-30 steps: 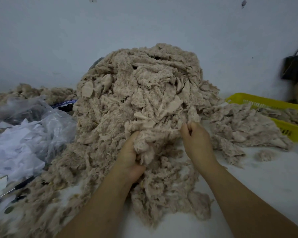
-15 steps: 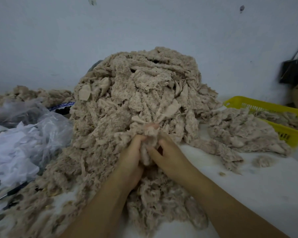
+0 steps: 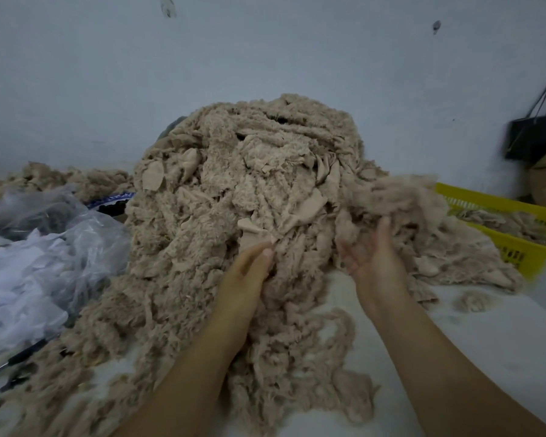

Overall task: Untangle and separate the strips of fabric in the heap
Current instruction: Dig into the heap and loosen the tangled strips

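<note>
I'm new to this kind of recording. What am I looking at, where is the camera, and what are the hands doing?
No machine here: a person works bare-handed, filmed by one head-worn camera looking down. On the white table lies a big heap of beige fabric strips, clear plastic bags to its left, a yellow basket to its right. The left hand pinches fabric at the heap's front. The right hand shows an open palm, fingers up against a blurred clump.
</note>
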`<state>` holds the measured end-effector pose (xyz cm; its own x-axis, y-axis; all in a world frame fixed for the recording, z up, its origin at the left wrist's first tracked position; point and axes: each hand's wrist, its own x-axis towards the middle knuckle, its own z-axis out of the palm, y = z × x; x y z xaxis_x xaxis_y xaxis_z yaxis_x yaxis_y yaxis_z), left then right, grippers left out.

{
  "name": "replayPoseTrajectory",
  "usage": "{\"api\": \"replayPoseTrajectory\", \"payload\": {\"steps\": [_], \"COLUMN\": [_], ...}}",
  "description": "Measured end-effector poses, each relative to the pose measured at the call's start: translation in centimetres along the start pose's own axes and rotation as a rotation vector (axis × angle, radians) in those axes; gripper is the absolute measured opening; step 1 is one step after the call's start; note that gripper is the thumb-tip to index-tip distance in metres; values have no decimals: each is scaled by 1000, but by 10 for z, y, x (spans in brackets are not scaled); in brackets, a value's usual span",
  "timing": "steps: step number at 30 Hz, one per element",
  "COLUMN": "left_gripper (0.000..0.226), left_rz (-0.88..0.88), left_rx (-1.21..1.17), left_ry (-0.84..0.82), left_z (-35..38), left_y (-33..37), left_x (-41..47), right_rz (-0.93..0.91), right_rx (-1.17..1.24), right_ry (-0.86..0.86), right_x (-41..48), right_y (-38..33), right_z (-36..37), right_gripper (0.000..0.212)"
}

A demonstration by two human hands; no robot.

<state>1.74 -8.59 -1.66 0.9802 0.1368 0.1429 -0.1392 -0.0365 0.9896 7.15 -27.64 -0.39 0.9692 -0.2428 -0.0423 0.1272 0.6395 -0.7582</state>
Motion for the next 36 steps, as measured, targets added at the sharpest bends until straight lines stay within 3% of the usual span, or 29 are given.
{"api": "replayPoseTrajectory", "payload": {"steps": [1, 3, 6, 8, 11, 12, 16, 18, 20, 23, 25, 28, 31, 34, 36], "left_gripper": [18, 22, 41, 50, 34, 23, 38, 38, 36, 33, 37, 45, 43, 50, 42], "left_rz": [2, 11, 9, -1, 54, 82, 102, 181, 293, 333, 294, 72, -156, -359, -387], "left_rx": [102, 276, 464, 594, 712, 653, 196, 183, 266, 351, 368, 272, 28, -361, -523], "left_ry": [42, 67, 5, -49, -41, -2, 187, 214, 82, -281, -374, -283, -212, -166, -155], "left_z": [0, -1, -2, 2, 8, 8, -5, -8, -1, 17, 18, 10, 4, 2, -2], "left_y": [-2, -6, -13, -18, -22, -21, -10, -3, 4, -2, -7, -5, 3, 10, 14], "left_x": [1, 3, 7, 10, 12, 12, 10, 5, -5, -16, -15, -8, -6, 0, 2], "right_rz": [35, 18, -174, -264, -301, -283, -220, -221, -114, 172, 162, -39, -270, -296, -344], "right_rx": [-193, -574, -1151, -1360, -1350, -1299, -1161, -1116, -926, -597, -628, -705, -963, -1202, -1331], "right_ry": [54, 37, -223, -308, -349, -347, -286, -260, -252, -369, -342, -265, -537, -898, -1006], "right_x": [1, -2, -6, -8, -11, -11, -14, -17, -26, -33, -34, -29, -40, -52, -51], "right_y": [10, 28, 48, 54, 54, 51, 38, 36, 34, 39, 39, 36, 35, 46, 52], "right_z": [-2, -1, 3, 5, 9, 7, -4, 0, 11, 18, 18, 16, 19, 22, 21], "right_gripper": [32, 22, 17, 25, 21, 20, 36, 42, 46, 38, 30, 39, 52, 44, 48]}}
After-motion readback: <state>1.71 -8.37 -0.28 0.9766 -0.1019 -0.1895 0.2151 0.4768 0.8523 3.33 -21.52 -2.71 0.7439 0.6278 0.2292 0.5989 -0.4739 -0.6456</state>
